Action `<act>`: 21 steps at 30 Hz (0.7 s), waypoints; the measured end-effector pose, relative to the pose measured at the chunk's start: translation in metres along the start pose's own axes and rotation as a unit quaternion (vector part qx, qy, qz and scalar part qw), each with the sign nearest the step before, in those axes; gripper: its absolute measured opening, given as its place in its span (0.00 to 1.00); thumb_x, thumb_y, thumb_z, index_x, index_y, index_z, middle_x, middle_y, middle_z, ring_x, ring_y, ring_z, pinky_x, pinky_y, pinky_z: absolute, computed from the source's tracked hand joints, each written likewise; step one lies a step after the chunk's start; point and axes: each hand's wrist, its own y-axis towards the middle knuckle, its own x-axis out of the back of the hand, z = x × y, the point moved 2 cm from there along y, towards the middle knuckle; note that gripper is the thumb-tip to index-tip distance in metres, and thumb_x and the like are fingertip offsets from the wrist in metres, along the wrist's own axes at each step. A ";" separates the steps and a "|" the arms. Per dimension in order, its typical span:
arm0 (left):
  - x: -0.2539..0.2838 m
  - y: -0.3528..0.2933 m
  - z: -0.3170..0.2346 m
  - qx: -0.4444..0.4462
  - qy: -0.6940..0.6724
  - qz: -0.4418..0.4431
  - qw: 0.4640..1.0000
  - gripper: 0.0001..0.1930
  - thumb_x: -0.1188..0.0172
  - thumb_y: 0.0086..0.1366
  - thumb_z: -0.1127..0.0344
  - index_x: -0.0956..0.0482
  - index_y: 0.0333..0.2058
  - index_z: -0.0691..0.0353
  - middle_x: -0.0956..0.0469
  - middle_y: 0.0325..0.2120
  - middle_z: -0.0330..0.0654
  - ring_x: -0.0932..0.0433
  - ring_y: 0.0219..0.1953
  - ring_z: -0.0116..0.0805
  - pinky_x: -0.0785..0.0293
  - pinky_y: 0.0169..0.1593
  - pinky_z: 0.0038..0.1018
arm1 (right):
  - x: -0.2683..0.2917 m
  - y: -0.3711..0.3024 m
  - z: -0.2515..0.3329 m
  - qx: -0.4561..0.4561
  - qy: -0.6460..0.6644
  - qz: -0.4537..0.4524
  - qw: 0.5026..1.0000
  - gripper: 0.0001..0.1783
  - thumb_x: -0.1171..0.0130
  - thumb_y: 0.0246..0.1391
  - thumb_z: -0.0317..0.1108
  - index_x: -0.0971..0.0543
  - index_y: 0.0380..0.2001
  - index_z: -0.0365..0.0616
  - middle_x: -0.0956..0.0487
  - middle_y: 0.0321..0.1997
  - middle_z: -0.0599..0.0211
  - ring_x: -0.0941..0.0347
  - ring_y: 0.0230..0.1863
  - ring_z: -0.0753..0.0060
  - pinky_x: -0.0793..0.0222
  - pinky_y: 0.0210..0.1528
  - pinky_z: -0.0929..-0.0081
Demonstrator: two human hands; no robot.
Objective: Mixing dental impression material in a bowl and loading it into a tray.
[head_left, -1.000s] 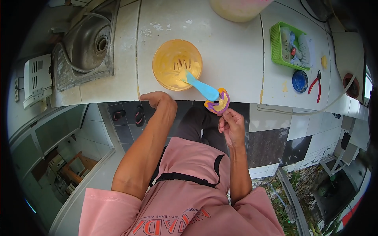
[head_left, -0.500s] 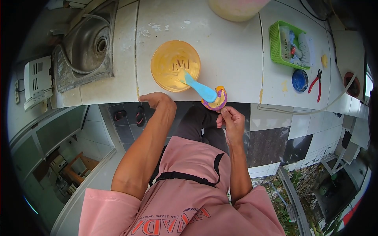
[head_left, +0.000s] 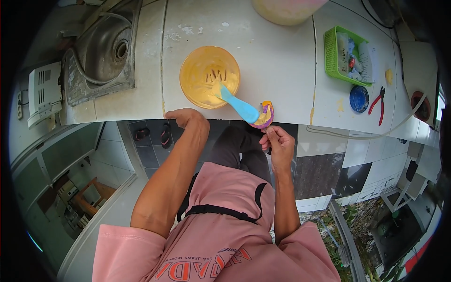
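A: Gripping the counter (head_left: 282, 56) edge, left hand (head_left: 185, 117) curled shut on it, just below the yellow bowl (head_left: 209, 82).

B: Right hand (head_left: 278, 141)?

A: Fingers pinched near the purple-orange handle end of the blue spatula (head_left: 239, 107); actual contact, cannot tell. Blade tip sits in the batter, spatula leaning over the bowl rim.

B: Surroundings?

A: Sink (head_left: 101, 56) left, green basket (head_left: 350, 56) right, red pliers (head_left: 377, 99) beyond.

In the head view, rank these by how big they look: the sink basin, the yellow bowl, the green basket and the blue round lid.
1. Sink basin, largest.
2. Yellow bowl.
3. Green basket, close to the bowl in apparent size, so this order is unsure; fisheye bending near the rim adds doubt.
4. Blue round lid, clearly smallest.
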 end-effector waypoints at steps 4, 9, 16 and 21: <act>0.000 -0.020 -0.002 -0.047 -0.035 0.004 0.998 0.51 0.71 0.58 0.26 0.30 0.52 0.75 0.30 0.54 0.53 0.29 0.54 0.48 0.37 0.58 0.33 | -0.002 0.006 0.001 0.001 -0.026 -0.011 1.000 0.12 0.47 0.61 0.34 0.22 0.34 0.34 0.24 0.20 0.68 0.33 0.19 0.84 0.37 0.22 0.87; 0.005 -0.020 -0.002 -0.051 -0.013 -0.031 0.998 0.51 0.71 0.58 0.26 0.32 0.52 0.77 0.31 0.55 0.55 0.30 0.55 0.49 0.37 0.59 0.32 | -0.003 -0.001 -0.001 0.000 -0.003 0.000 1.000 0.13 0.47 0.61 0.35 0.21 0.33 0.34 0.23 0.20 0.69 0.32 0.19 0.86 0.37 0.22 0.88; 0.001 -0.023 -0.003 -0.055 0.012 -0.037 0.998 0.52 0.72 0.59 0.27 0.33 0.53 0.79 0.32 0.55 0.56 0.31 0.56 0.50 0.39 0.60 0.33 | -0.005 0.007 0.004 -0.004 -0.022 -0.003 1.000 0.13 0.48 0.61 0.34 0.21 0.33 0.34 0.23 0.20 0.69 0.33 0.19 0.87 0.39 0.21 0.88; 0.003 -0.022 -0.003 -0.045 -0.012 0.007 0.999 0.51 0.72 0.59 0.27 0.33 0.53 0.78 0.32 0.55 0.56 0.31 0.56 0.50 0.39 0.60 0.34 | -0.007 0.003 0.002 -0.001 -0.007 0.009 1.000 0.13 0.48 0.61 0.34 0.21 0.33 0.34 0.23 0.20 0.69 0.33 0.19 0.86 0.39 0.21 0.88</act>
